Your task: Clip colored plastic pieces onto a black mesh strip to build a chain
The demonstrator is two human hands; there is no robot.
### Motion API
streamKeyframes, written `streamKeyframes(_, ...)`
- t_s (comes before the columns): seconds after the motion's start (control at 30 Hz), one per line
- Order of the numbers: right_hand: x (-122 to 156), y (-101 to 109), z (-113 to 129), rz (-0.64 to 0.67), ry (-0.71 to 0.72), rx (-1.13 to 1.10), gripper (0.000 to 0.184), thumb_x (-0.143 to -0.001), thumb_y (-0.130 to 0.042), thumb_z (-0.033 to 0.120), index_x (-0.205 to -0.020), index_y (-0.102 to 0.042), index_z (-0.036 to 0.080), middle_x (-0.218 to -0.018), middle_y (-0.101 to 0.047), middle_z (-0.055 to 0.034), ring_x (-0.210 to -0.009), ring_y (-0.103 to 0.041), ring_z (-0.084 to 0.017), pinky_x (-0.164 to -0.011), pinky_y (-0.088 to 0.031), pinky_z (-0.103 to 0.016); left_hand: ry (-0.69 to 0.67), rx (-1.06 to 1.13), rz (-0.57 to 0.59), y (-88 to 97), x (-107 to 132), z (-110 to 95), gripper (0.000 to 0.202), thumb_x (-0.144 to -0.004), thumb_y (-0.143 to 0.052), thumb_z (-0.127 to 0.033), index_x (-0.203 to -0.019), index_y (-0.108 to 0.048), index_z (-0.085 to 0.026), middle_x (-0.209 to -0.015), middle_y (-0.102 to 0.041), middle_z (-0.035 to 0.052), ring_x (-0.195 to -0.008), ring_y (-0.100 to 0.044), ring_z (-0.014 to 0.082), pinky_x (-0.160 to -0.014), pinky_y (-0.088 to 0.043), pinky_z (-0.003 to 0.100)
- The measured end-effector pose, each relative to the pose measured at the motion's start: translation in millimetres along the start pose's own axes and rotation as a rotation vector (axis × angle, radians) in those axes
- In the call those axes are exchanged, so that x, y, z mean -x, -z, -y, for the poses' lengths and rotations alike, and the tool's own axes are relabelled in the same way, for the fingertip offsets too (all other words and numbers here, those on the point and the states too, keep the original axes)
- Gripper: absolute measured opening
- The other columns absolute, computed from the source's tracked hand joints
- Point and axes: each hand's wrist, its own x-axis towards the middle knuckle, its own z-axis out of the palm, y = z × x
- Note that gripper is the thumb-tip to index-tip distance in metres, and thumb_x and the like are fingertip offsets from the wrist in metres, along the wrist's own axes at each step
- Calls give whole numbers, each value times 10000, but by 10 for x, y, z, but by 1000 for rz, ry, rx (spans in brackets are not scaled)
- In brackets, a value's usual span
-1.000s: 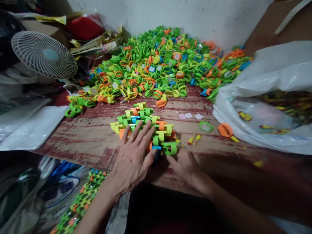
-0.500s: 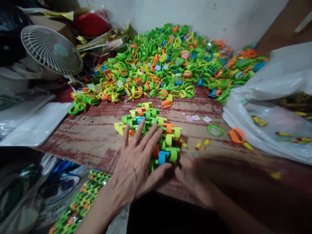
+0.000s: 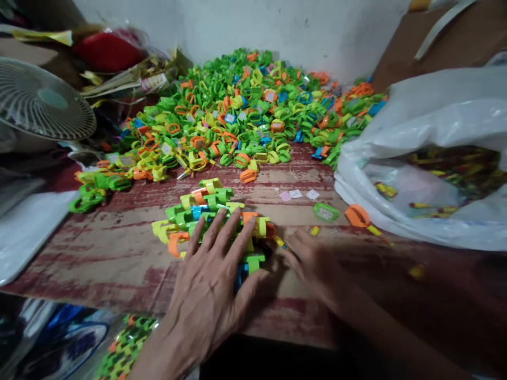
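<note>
My left hand [image 3: 214,282] lies palm down with fingers spread across a tight block of C-shaped plastic pieces [image 3: 182,219] in green, yellow, orange and blue. It presses on the top of the block and holds nothing by a grip. My right hand [image 3: 311,258] is just right of the block, low over the table, in shadow and blurred. By its fingertips lies a thin yellow stick with a blue end [image 3: 280,242]. A short yellow piece [image 3: 315,230] shows just beyond the hand. Whether the right fingers hold anything is hidden.
A big heap of similar plastic pieces [image 3: 237,116] fills the back. A white plastic bag [image 3: 364,142] with small yellow sticks stands right. A green piece [image 3: 326,211], an orange ring [image 3: 357,215] and paper squares [image 3: 295,195] lie nearby. A fan [image 3: 47,100] stands left.
My view has swung to the right. My right hand has moved forward from the block's near corner toward the small yellow pieces. My left hand has stayed spread on the block.
</note>
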Motion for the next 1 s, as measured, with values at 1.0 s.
streamKeyframes(1.0,-98,-58,270,-47,189,-553,277,-757,-473,-6,-880,-620,193,-805,-692,-27,-739,-665,-156,-693,-522,-231,-13,21,-30,-15,8,-23,537,-1004,-399,-498,-1447,-453,-200,-1564,-407,94,-1476,-304,311,-1191,-282,584)
